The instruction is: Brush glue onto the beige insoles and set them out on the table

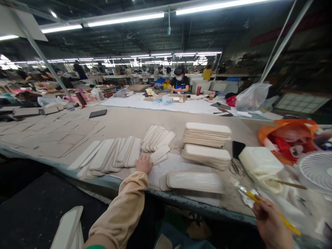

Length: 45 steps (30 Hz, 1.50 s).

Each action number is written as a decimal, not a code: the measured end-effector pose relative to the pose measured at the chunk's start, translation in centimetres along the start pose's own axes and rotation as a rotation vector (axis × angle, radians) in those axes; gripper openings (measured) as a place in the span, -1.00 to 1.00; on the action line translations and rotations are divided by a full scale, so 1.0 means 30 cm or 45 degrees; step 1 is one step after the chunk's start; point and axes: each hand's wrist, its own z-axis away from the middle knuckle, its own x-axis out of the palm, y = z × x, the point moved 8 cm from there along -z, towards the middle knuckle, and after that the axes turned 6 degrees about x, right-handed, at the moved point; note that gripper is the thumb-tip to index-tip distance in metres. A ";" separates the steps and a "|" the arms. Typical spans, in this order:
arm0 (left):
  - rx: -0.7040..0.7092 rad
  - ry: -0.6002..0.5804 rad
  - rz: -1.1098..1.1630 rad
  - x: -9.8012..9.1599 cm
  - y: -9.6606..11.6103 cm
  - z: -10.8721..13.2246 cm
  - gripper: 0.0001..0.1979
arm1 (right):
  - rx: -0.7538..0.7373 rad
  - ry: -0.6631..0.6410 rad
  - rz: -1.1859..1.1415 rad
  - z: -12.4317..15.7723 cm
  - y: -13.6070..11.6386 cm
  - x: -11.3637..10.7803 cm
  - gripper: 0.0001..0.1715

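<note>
My left hand (pixel 144 164), in a beige sleeve, rests with fingers extended at the near edge of the fanned white panels (pixel 116 152). Its fingertips lie beside a loose round-cornered panel (pixel 160 154); a firm grip on it does not show. In my right hand (pixel 272 221) is a paintbrush (pixel 252 197) with a yellow handle, bristles pointing left over the bench. Between the hands lies a shiny, wet-looking panel (pixel 194 181) on top of others at the bench's front edge. Two neat panel stacks (pixel 207 133) stand behind it.
To the right are a black phone (pixel 238 149), scissors (pixel 236 168), a whitish plastic jug (pixel 261 164) with a stick, an orange bag (pixel 267 133) and a white fan (pixel 316 169). Flat brown sheets (pixel 52 135) cover the left. A co-worker (pixel 179 83) sits across the bench.
</note>
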 end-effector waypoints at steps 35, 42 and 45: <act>0.369 -0.567 1.270 0.004 0.590 0.472 -0.78 | 0.065 -0.299 0.171 0.225 -0.022 0.257 -0.40; -0.111 -0.458 1.842 0.026 0.483 0.418 -0.44 | -0.076 0.074 0.099 0.139 -0.024 0.240 -0.35; -0.128 -0.194 1.706 -0.010 0.394 0.352 -0.45 | -0.116 0.048 0.139 0.114 -0.003 0.292 -0.38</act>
